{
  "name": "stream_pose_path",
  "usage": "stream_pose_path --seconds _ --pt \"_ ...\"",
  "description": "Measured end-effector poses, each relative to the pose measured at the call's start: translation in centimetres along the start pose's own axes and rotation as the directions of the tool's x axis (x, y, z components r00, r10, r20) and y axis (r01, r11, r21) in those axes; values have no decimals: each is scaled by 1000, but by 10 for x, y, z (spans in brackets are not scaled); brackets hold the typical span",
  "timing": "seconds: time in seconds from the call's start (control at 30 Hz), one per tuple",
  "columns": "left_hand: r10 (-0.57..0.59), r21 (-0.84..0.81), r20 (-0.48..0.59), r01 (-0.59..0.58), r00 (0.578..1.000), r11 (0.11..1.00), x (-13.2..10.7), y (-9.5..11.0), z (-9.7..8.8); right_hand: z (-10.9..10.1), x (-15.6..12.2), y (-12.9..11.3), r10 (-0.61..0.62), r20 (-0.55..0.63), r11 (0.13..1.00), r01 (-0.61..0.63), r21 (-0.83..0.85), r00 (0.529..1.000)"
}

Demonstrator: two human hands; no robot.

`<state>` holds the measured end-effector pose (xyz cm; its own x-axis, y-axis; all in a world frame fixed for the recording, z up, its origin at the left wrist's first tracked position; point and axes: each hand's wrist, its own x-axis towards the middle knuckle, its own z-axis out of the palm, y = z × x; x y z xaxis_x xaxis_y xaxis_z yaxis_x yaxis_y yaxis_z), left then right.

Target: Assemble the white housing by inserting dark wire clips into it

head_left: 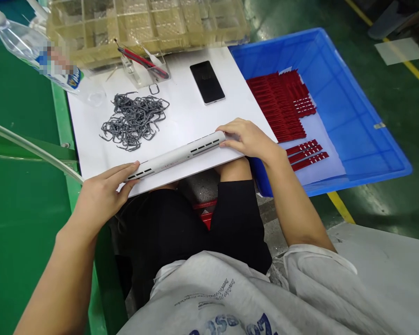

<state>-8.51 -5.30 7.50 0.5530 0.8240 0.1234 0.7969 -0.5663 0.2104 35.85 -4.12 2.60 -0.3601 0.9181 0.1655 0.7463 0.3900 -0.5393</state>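
Note:
A long, narrow white bar [176,155] with dark slots near both ends is held level above the front edge of the white board. My left hand [106,188] pinches its left end between thumb and fingers. At the other end, my right hand [246,137] grips the bar the same way. Just beyond the bar lies a tangled heap of grey rubber-like rings [134,118]. One single ring [154,89] sits apart from the heap, beside a small clear holder [136,74] with a red-and-black pen-like tool [145,63] in it.
A black phone [207,82] lies on the white board [181,107]. Behind stands a yellowish compartment tray [146,28]. A plastic bottle [45,56] leans at the left. To the right, a blue bin [363,125] holds stacked red strips [277,107] on white paper.

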Motion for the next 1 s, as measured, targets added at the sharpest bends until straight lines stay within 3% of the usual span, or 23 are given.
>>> stream_pose_path --seconds 0.1,0.23,0.33,0.4,0.47,0.7,1.0 --pt "-23 -29 27 24 999 999 -2 -4 6 -5 2 -7 -19 56 993 25 -118 998" --pt "14 -147 -10 -15 1000 989 -4 -11 13 8 14 -54 -79 52 897 94 -431 995" --pt "50 -250 -16 -52 999 967 -10 -15 17 33 31 -96 -198 138 859 239 -453 971" --pt "63 -335 -23 -68 998 940 -19 -15 20 45 41 -111 -197 223 859 278 -430 955" --pt "77 -413 -56 -93 995 906 -31 -13 23 46 47 -113 -169 264 880 266 -393 950" --pt "175 -499 -195 -251 965 829 -64 4 20 14 37 -112 -103 416 950 213 -229 903" --pt "234 -456 -323 -368 917 810 -65 2 28 31 19 -118 -101 323 916 215 -338 941"
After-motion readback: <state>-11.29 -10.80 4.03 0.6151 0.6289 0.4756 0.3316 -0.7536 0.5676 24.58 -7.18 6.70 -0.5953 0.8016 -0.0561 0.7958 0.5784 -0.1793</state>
